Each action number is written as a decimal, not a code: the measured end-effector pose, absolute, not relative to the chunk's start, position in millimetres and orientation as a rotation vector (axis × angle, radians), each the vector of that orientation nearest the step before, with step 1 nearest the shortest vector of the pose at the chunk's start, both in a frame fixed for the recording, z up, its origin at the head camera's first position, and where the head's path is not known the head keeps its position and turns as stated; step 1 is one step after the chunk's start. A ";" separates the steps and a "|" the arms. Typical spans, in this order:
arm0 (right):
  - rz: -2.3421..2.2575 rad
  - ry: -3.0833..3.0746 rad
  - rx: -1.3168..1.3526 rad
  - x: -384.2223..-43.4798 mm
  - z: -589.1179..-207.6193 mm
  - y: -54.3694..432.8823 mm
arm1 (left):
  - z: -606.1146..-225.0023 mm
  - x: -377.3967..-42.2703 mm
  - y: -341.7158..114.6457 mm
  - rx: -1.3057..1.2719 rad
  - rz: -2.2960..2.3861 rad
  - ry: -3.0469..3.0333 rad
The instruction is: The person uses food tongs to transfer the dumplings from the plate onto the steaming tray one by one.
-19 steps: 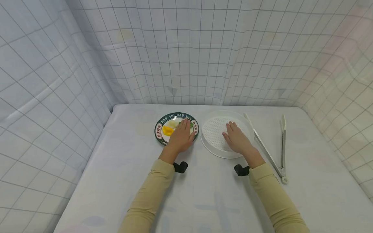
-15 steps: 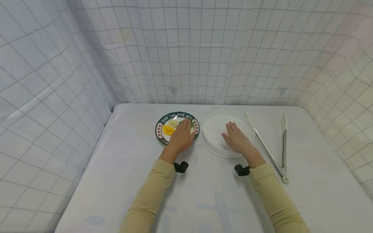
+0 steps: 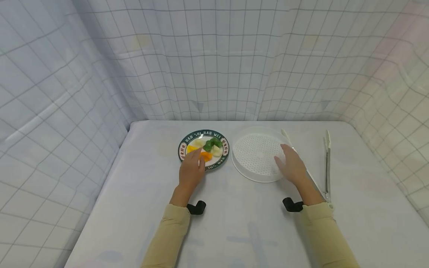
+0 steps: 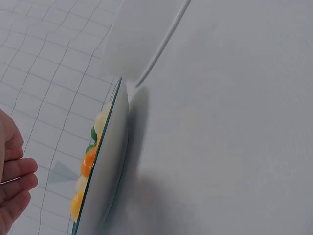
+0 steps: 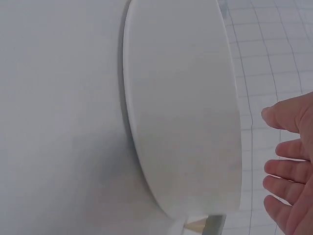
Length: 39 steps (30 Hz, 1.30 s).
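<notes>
My left hand hovers over the near left edge of a round plate with a green lettered rim; its fingers are loosely bent and hold nothing. On the plate lie green broccoli-like pieces, an orange piece, a yellow piece and pale pieces, partly hidden by the hand. My right hand is above the right side of a white round tray with a perforated bottom, fingers apart. The right wrist view shows the tray's wall, with the fingers beyond it, holding nothing.
Long metal tongs with pale tips lie spread on the table right of the tray, one arm partly hidden by my right hand and forearm. A white cloth covers the table. Grid-patterned curtains hang behind and at both sides.
Both hands have drawn back and apart: the left moved left and nearer me, uncovering more food on the plate; the right moved right across the tray. Plate, tray and tongs look unmoved.
</notes>
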State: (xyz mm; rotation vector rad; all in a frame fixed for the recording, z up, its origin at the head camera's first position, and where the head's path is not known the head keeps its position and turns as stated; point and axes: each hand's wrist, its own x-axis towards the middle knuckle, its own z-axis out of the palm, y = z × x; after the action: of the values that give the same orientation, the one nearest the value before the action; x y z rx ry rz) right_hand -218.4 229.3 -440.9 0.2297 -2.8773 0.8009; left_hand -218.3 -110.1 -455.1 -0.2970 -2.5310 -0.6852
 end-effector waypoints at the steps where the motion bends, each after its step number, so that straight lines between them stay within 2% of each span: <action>1: 0.810 -2.862 0.193 -215.3 -440.1 233.3 | -456.7 -217.0 -112.2 -0.276 -0.700 -2.500; 11: 0.844 -2.740 -0.115 -192.9 -442.6 271.7 | -469.4 -205.6 -128.0 -0.053 -0.846 -2.392; 22: 0.784 -2.777 -0.462 -181.4 -446.9 314.6 | -471.5 -207.4 -138.7 0.213 -1.014 -2.341; 32: 1.044 -2.819 -0.588 -183.6 -463.1 323.8 | -476.3 -216.5 -142.7 0.419 -1.495 -2.255; 39: 1.089 -2.770 -0.639 -185.9 -474.2 327.5 | -486.0 -213.2 -139.4 0.439 -1.643 -2.253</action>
State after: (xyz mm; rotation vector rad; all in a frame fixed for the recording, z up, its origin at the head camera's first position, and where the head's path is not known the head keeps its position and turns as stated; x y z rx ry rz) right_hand -185.9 327.5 -474.2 -0.6386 -2.7695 1.0891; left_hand -213.2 -139.4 -486.0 0.4387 -2.2535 -1.6435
